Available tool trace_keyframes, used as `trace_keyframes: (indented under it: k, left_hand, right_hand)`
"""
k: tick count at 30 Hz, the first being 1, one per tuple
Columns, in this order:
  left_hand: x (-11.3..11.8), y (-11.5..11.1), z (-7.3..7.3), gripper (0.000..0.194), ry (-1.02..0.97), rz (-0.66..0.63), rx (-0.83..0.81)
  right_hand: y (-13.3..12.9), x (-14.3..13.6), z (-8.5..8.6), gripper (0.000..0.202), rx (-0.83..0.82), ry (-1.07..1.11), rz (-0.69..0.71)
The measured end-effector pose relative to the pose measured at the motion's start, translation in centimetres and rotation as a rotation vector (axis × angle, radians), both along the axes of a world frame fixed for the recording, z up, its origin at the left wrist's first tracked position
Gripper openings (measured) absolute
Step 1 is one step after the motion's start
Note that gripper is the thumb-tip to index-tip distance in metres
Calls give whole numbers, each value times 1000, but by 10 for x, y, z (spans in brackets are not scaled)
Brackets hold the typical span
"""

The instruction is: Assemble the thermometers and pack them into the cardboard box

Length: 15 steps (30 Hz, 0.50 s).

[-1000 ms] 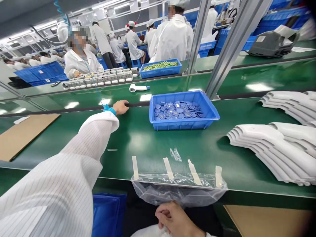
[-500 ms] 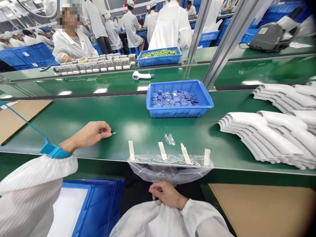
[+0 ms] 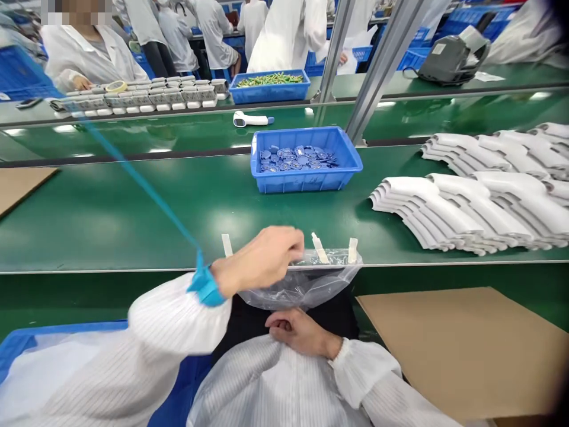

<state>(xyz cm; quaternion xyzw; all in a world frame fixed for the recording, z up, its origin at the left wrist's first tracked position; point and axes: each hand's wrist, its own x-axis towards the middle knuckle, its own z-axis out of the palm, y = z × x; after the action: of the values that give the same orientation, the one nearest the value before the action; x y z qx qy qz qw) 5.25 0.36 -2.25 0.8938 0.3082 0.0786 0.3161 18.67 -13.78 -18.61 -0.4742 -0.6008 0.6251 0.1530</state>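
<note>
My left hand [image 3: 269, 258], with a blue wrist strap [image 3: 207, 286], is over the clear plastic bag [image 3: 306, 290] taped to the bench's front edge. Its fingers are closed, slightly blurred, and what they hold is hidden. Strips of pale tape [image 3: 319, 248] fix the bag's rim to the green bench top. Below the bag, my right hand [image 3: 302, 333] rests at my lap with its fingers curled in and nothing seen in them.
A blue bin [image 3: 306, 181] of flat blue parts stands beyond my hands. Stacked white curved shells [image 3: 427, 207] lie right. A white handheld device [image 3: 253, 120] lies farther back. Cardboard [image 3: 466, 350] is at lower right. The strap's blue cord [image 3: 142, 184] crosses the left side. A co-worker [image 3: 89, 59] sits opposite.
My left hand has moved right, from the bare bench top to the taped bag. The small clear film on the bench no longer shows. My right hand stays at my lap. The view has tilted down.
</note>
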Motion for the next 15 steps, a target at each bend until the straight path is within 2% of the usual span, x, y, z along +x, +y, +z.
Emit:
trace_keyframes:
  k: [2,3,5,7,11,13,15]
  left_hand:
    - [-17,-25,1,15,32,-49,-195]
    - [-23,-38,-4,22,87,-59,-245]
    - [-28,-60,-23,34,242,-3,-221]
    - [-23,-74,-51,40,383,124,-146]
    - [1,-78,-103,39,469,366,-182]
    - [9,-73,-121,33,479,438,-219]
    - [11,-68,-135,37,454,438,-255]
  right_hand:
    - [-4,9,23,21,62,-31,-19]
    - [-5,14,33,22,99,-66,-40]
    - [-6,23,49,25,146,-151,-67]
    - [-6,30,57,26,139,-226,-77]
    - [-5,36,56,25,92,-338,-71]
    - [-7,36,56,25,68,-367,-71]
    - [-9,37,58,24,49,-365,-75]
